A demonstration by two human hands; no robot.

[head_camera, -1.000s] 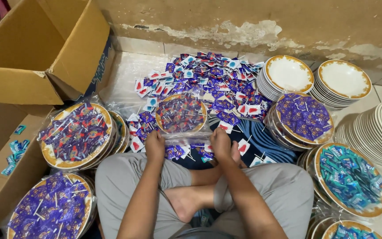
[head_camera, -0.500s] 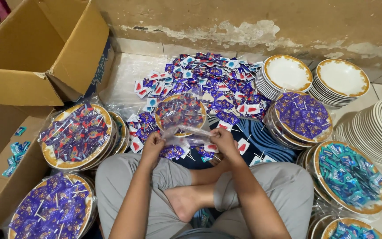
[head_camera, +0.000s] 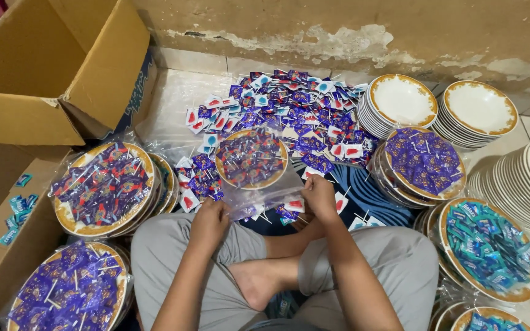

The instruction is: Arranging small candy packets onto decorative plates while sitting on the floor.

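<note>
Clear bag [head_camera: 265, 199], one | left hand [head_camera: 208, 222], right hand [head_camera: 318, 197] gripping | plate [head_camera: 251, 158], one

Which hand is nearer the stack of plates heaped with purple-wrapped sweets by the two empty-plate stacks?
Right. The right hand grips the clear bag's edge just left of that purple-sweet plate stack; the left hand holds the bag's other edge, farther away.

Open cardboard box [head_camera: 62, 67] far left; stacked empty gold-rimmed plates [head_camera: 403, 101] by the wall; loose wrapped candies [head_camera: 289, 107] between
</note>
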